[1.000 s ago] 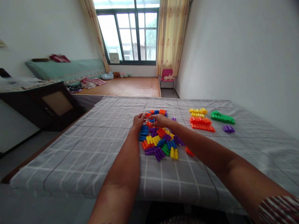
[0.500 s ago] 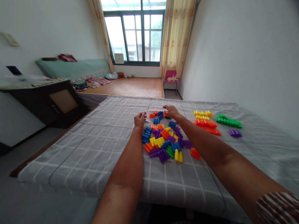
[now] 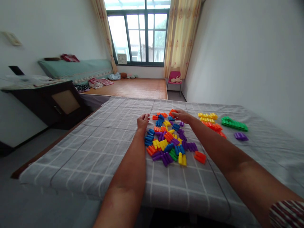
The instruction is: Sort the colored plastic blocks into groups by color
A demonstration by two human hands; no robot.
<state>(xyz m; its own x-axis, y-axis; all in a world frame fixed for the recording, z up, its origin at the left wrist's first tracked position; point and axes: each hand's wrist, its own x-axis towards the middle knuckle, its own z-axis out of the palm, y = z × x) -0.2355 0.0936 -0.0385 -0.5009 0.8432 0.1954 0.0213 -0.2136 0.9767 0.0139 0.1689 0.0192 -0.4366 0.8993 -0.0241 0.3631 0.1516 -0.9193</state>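
My right hand point(image 3: 182, 116) pinches an orange block point(image 3: 172, 112) at the far right edge of a loose pile of plastic blocks. My left hand point(image 3: 143, 121) rests at the pile's far left side, fingers curled in; whether anything small is inside them is hidden. Between and below my hands lie mixed pieces, among them blue blocks point(image 3: 149, 138), yellow blocks point(image 3: 162, 144), purple blocks point(image 3: 167, 159), a green block point(image 3: 173, 155) and a separate orange block point(image 3: 200, 157).
Right of my right forearm are a yellow group point(image 3: 207, 116), an orange group point(image 3: 212, 126), a green row point(image 3: 234, 123) and a purple block point(image 3: 241, 136). All lie on a checked cloth point(image 3: 95, 142). A pink chair point(image 3: 175, 77) stands beyond.
My right hand has shifted slightly right and now holds an orange block in view. The view has moved a little; my left hand keeps nearly the same place beside the pile.
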